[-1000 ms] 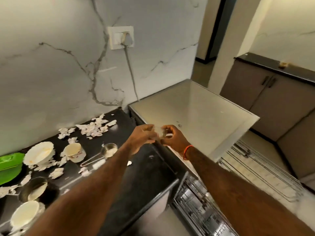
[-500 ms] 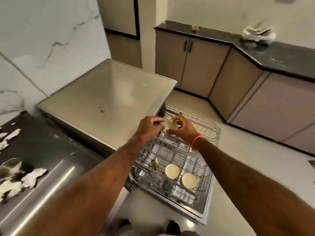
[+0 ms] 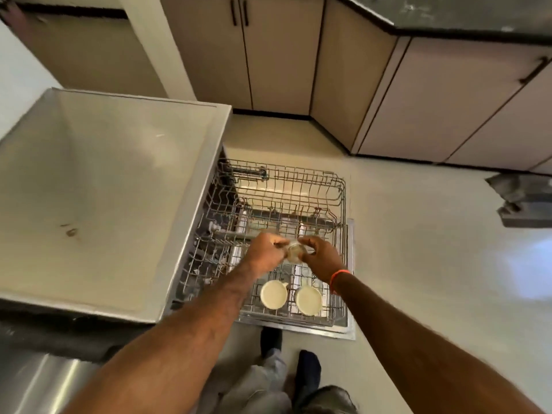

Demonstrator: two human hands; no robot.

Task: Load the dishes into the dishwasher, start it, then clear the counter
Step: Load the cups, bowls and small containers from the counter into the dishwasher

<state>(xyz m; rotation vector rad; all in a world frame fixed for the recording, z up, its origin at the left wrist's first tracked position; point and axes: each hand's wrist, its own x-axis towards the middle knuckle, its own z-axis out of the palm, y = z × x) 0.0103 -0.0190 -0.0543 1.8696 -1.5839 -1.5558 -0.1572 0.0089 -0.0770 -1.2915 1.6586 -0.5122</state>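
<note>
Dishwasher rack (image 3: 336, 186) pulled out w/ two cups (image 3: 274, 294) at its near edge; left hand (image 3: 266, 254) & right hand (image 3: 322, 258) both pinch small glass (image 3: 295, 252) above rack's middle—prob. invert, seat btwn tines.

The pulled-out dishwasher rack (image 3: 337, 186) is a grey wire basket sitting over the open door (image 3: 350, 330) — two pale round cups (image 3: 274, 294) rest in its near row, side by side and just apart. The door hangs low above the light floor (image 3: 418, 249). To the left, the dishwasher's flat grey top (image 3: 98, 186) shows only a few small marks — near its middle left.
</note>
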